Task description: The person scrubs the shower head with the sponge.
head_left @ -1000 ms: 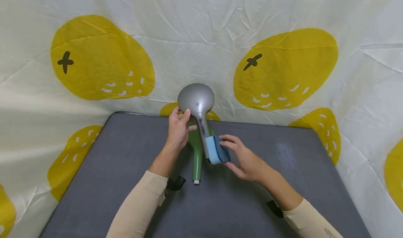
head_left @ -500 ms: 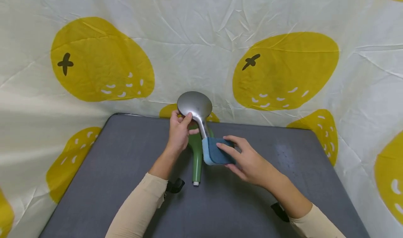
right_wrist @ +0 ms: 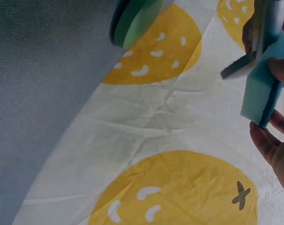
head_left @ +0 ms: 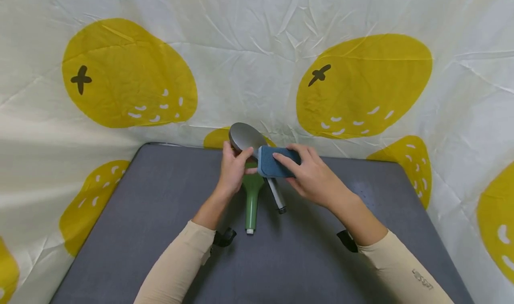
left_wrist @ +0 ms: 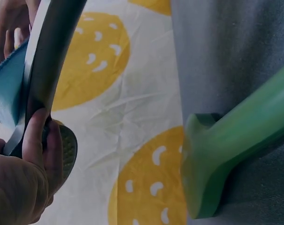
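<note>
My left hand [head_left: 233, 168] grips a silver-grey shower head [head_left: 246, 136] near its neck, holding it tilted above the table with its smooth back toward me. In the left wrist view the nozzle face of the shower head [left_wrist: 69, 150] shows at the edge beside my fingers. My right hand [head_left: 317, 174] pinches a two-tone blue sponge [head_left: 277, 162] between thumb and fingers. The sponge lies against the upper handle and hides part of it; the handle's dark threaded end sticks out below. Beneath them a green shower head [head_left: 251, 201] lies on the table.
The dark grey table [head_left: 160, 232] ends at a back edge against a white curtain [head_left: 249, 72] printed with yellow fruit shapes. Black straps [head_left: 225, 238] sit at both wrists. A few pale specks mark the table at the right.
The silver shower head has tilted, its handle end swinging right and its head lowering. My right hand has moved the sponge up along the handle toward the neck.
</note>
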A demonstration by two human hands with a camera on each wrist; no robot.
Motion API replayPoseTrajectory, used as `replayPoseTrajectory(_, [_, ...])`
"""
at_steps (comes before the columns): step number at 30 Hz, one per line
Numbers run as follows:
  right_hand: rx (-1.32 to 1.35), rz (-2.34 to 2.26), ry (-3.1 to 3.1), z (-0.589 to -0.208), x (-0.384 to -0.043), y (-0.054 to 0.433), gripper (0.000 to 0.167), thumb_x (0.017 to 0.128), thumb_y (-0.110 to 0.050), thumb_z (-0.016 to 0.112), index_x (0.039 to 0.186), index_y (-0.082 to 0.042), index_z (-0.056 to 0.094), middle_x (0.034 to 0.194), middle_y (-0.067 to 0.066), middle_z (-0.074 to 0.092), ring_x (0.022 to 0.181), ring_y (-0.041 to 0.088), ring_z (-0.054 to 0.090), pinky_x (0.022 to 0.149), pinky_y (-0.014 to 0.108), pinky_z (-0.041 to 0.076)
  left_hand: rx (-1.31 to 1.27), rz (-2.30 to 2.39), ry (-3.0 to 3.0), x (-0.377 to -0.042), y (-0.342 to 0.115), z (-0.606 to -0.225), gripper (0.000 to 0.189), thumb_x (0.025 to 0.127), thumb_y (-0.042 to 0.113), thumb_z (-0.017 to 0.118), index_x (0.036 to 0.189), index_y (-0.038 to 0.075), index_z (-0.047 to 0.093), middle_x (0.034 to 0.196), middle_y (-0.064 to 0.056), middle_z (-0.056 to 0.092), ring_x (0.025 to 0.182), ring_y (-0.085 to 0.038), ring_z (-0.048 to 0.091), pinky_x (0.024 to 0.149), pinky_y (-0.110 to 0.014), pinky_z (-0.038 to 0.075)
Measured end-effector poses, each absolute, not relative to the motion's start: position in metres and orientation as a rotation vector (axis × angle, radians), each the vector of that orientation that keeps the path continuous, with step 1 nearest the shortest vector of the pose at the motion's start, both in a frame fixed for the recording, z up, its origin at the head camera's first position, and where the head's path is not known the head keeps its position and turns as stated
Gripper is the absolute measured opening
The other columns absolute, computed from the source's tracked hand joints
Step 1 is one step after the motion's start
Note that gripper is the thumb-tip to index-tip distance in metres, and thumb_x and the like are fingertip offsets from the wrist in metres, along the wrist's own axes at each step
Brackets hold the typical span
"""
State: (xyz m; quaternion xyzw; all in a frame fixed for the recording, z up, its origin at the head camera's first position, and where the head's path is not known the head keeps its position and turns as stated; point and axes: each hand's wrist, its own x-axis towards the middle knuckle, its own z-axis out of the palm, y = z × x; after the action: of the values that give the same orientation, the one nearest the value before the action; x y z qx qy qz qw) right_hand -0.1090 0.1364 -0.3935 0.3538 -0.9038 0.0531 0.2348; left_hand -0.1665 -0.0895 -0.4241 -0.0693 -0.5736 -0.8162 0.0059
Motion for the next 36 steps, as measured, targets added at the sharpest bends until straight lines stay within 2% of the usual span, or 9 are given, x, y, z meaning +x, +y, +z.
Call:
replayPoseTrajectory(7, [1.157, 0.23, -2.45, -0.398, -0.097, 0.136, 0.071, 0.08, -0.006, 0.088, 0.144, -0.015, 0.058, 0.14, 0.026, 0.051, 0.123, 0.044, 0.053, 0.096, 0.054, 0.056, -0.154, -2.564, -1.83, -0.169, -0.092, -0.423, 0.032, 0.103, 0.007, 0.057, 0.127, 0.002, 0.035, 0.129, -0.026, 0.054, 0.092, -0.023, 0.067, 0.056, -0.032, 0.063])
replayPoseTrajectory(13, [1.261, 0.423, -2.41, -0.419, -0.079, 0.142, 0.073, 0.081, -0.011, 0.087, 0.146, -0.012, 0.053, 0.144, 0.025, 0.048, 0.128, 0.039, 0.052, 0.094, 0.051, 0.057, -0.121, -2.649, -1.734, -0.172, -0.093, -0.422, 0.032, 0.107, 0.003, 0.049, 0.134, -0.002, 0.035, 0.133, -0.03, 0.054, 0.09, -0.02, 0.069, 0.059, -0.03, 0.064])
replayPoseTrajectory(18, [1.255, 0.629, -2.401, -0.442, -0.075, 0.145, 0.053, 0.103, -0.031, 0.061, 0.148, -0.008, 0.047, 0.149, 0.022, 0.043, 0.128, 0.035, 0.053, 0.091, 0.045, 0.059, -0.106, -2.665, -1.703, -0.172, -0.095, -0.421, 0.04, 0.108, 0.003, 0.047, 0.144, -0.007, 0.036, 0.127, -0.029, 0.056, 0.09, -0.023, 0.067, 0.061, -0.03, 0.064])
replayPoseTrajectory(20, [1.243, 0.667, -2.384, -0.448, -0.077, 0.144, 0.052, 0.106, -0.036, 0.051, 0.148, -0.007, 0.047, 0.149, 0.023, 0.042, 0.128, 0.034, 0.053, 0.091, 0.044, 0.059, -0.106, -2.663, -1.704, -0.171, -0.096, -0.42, 0.041, 0.108, 0.003, 0.048, 0.146, -0.007, 0.037, 0.124, -0.027, 0.058, 0.09, -0.023, 0.067, 0.061, -0.029, 0.064])
replayPoseTrajectory(22, [1.229, 0.671, -2.364, -0.451, -0.08, 0.143, 0.052, 0.106, -0.037, 0.048, 0.148, -0.006, 0.047, 0.149, 0.023, 0.042, 0.127, 0.035, 0.053, 0.091, 0.045, 0.059, -0.108, -2.666, -1.696, -0.169, -0.097, -0.42, 0.04, 0.108, 0.003, 0.048, 0.145, -0.007, 0.038, 0.119, -0.025, 0.061, 0.087, -0.021, 0.068, 0.06, -0.029, 0.064])
replayPoseTrajectory(26, [1.164, 0.659, -2.344, -0.453, -0.086, 0.142, 0.053, 0.106, -0.037, 0.05, 0.149, -0.005, 0.046, 0.148, 0.025, 0.043, 0.127, 0.037, 0.053, 0.092, 0.048, 0.058, -0.148, -2.686, -1.683, -0.167, -0.095, -0.422, 0.039, 0.108, 0.003, 0.048, 0.145, -0.007, 0.039, 0.109, -0.018, 0.063, 0.082, -0.018, 0.069, 0.058, -0.028, 0.063])
replayPoseTrajectory(29, [1.088, 0.663, -2.348, -0.451, -0.093, 0.143, 0.054, 0.104, -0.032, 0.059, 0.149, -0.004, 0.045, 0.147, 0.025, 0.043, 0.129, 0.036, 0.053, 0.093, 0.05, 0.057, -0.198, -2.711, -1.683, -0.165, -0.093, -0.423, 0.04, 0.108, 0.004, 0.048, 0.146, -0.007, 0.039, 0.106, -0.013, 0.064, 0.08, -0.016, 0.069, 0.057, -0.028, 0.062])
replayPoseTrajectory(33, [0.981, 0.702, -2.336, -0.445, -0.102, 0.144, 0.065, 0.092, -0.01, 0.077, 0.148, -0.002, 0.044, 0.147, 0.026, 0.043, 0.129, 0.037, 0.053, 0.095, 0.051, 0.056, -0.248, -2.737, -1.662, -0.163, -0.089, -0.423, 0.039, 0.108, 0.004, 0.047, 0.145, -0.008, 0.04, 0.104, -0.011, 0.066, 0.078, -0.015, 0.069, 0.056, -0.028, 0.062])
replayPoseTrajectory(36, [0.924, 0.734, -2.322, -0.442, -0.106, 0.145, 0.074, 0.083, 0.0, 0.082, 0.147, -0.002, 0.044, 0.146, 0.028, 0.043, 0.129, 0.038, 0.052, 0.095, 0.053, 0.056, -0.277, -2.739, -1.645, -0.161, -0.085, -0.422, 0.038, 0.109, 0.004, 0.047, 0.144, -0.008, 0.04, 0.106, -0.012, 0.067, 0.079, -0.015, 0.071, 0.058, -0.027, 0.063])
